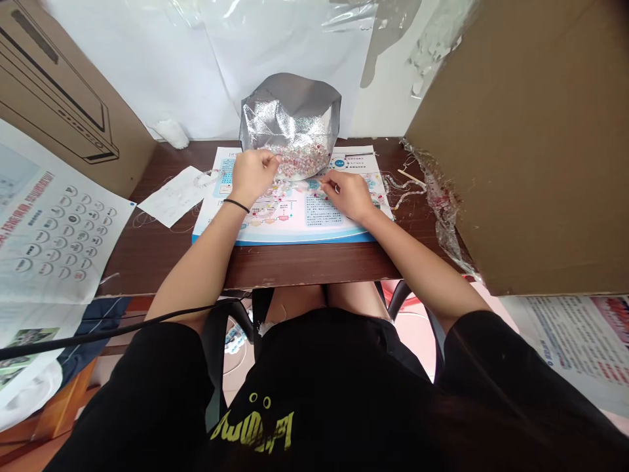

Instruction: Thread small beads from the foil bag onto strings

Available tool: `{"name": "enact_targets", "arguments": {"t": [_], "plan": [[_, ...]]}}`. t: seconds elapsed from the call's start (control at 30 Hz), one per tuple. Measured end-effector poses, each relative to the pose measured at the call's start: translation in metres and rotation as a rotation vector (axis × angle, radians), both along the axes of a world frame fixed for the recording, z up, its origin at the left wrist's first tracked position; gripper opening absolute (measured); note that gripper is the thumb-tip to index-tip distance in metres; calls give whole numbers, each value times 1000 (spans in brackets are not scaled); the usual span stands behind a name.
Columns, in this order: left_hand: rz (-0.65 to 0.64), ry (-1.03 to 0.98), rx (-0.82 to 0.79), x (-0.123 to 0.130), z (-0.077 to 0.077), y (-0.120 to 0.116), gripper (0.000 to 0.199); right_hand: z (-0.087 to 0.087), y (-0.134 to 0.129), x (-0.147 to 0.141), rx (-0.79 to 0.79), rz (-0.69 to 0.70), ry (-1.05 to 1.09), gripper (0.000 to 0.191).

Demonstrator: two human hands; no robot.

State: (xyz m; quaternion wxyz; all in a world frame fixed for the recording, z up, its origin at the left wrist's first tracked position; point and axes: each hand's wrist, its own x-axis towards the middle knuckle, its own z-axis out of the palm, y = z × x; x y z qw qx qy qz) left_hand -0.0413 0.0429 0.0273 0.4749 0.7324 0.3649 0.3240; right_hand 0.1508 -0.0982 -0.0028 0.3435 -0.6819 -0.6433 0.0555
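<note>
Your left hand point(251, 174) and right hand point(350, 195) are pinching closed, contents unclear. The beads point(305, 161) are looking light, hard and slippery, likely favouring fingertip holds around their sides.

My left hand point(253, 176) pinched before a silver bag point(292, 92) of beads point(302, 160), my right hand point(348, 195) pinched nearby, printed sheet point(319, 229) beneath, brown table point(304, 262).
</note>
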Motion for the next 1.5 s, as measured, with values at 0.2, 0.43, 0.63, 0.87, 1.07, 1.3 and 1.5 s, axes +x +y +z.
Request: {"name": "enact_targets", "arguments": {"t": [0.2, 0.43, 0.63, 0.87, 1.07, 1.3, 1.5], "plan": [[-50, 441, 462, 2, -9, -6, 19, -3, 2, -3, -70, 20, -17, 16], [-100, 474, 482, 2, -10, -3, 15, -4, 3, -2, -74, 31, -11, 14], [-244, 531, 445, -4, -1, 2, 5, -6, 4, -1, -67, 36, -15, 14], [-156, 512, 484, -7, 0, 5, 14, -4, 3, -1, -88, 27, -27, 16], [-61, 488, 478, 13, -10, -9, 12, -2, 2, -3, -108, 22, -37, 17], [-55, 548, 427, 23, -10, -9, 12, -3, 3, -3, -91, 24, -44, 19], [-76, 566, 378, 24, -11, -2, 20, -5, 4, -3, -86, 22, -38, 20]]}}
